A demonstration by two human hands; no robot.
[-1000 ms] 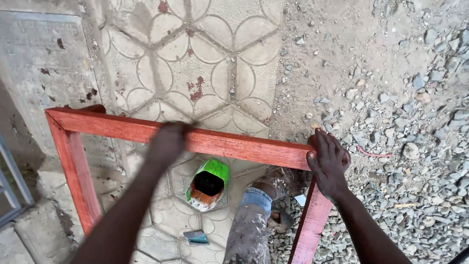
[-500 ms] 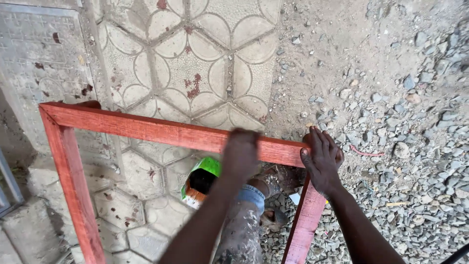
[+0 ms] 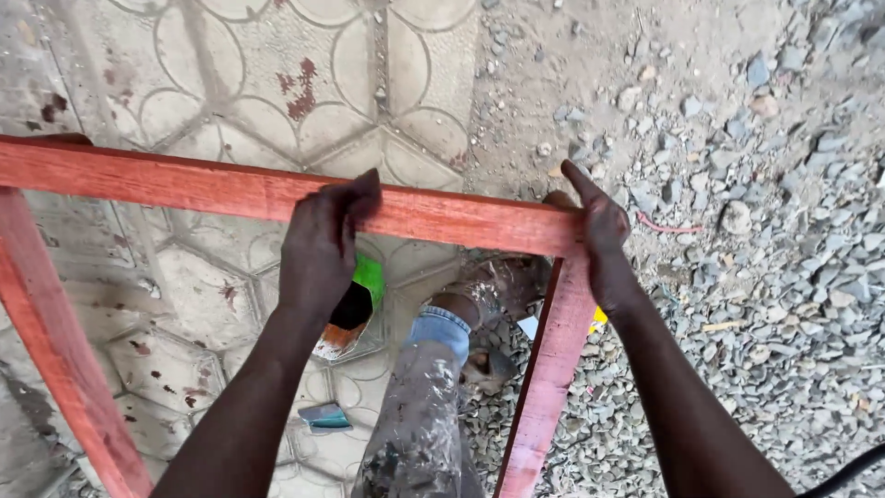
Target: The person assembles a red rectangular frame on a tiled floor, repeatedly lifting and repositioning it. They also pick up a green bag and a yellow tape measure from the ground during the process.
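Left hand (image 3: 323, 244) fingers curl over the red wooden frame (image 3: 184, 189); right hand (image 3: 599, 235) grips its corner. Green can (image 3: 355, 300) partly hidden behind left hand; frame cut off below.

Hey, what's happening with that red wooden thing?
A person is standing over a red-stained wooden frame, seen from above. The left hand rests on its top rail, fingers over the edge, while the right hand grips the frame's corner. Inside the frame, on the patterned paving, sits a green-rimmed container beside the person's paint-spattered trouser leg. Gravel lies to the right.
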